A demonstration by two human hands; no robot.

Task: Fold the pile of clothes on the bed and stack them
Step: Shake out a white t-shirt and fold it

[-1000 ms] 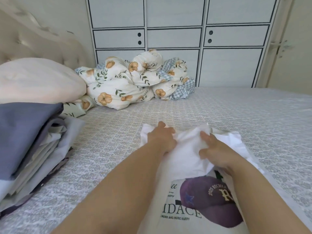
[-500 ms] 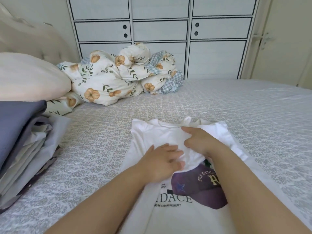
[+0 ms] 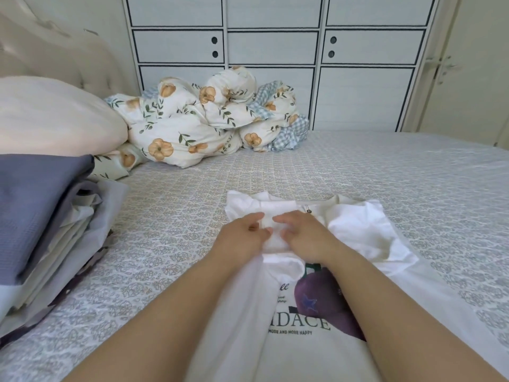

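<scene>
A white T-shirt (image 3: 366, 232) with a purple cap print and dark lettering lies front-up on the patterned bedspread (image 3: 413, 175), its collar at the far end. My left hand (image 3: 243, 237) and my right hand (image 3: 304, 235) sit side by side on the upper chest of the shirt. Each pinches a bunched fold of white cloth between thumb and curled fingers. My forearms hide the shirt's lower sides. A stack of folded clothes (image 3: 41, 205), blue-grey on top, lies at the left edge of the bed.
A cream pillow (image 3: 55, 117) leans on the padded headboard at the left. A crumpled floral duvet (image 3: 203, 122) is heaped at the far side of the bed. Behind it stands a white wardrobe (image 3: 275, 48), with a door (image 3: 468, 64) to its right.
Both hands have come together at the shirt's upper chest. The left hand slid forward from the print, the right shifted slightly back, and the cloth between them is now bunched.
</scene>
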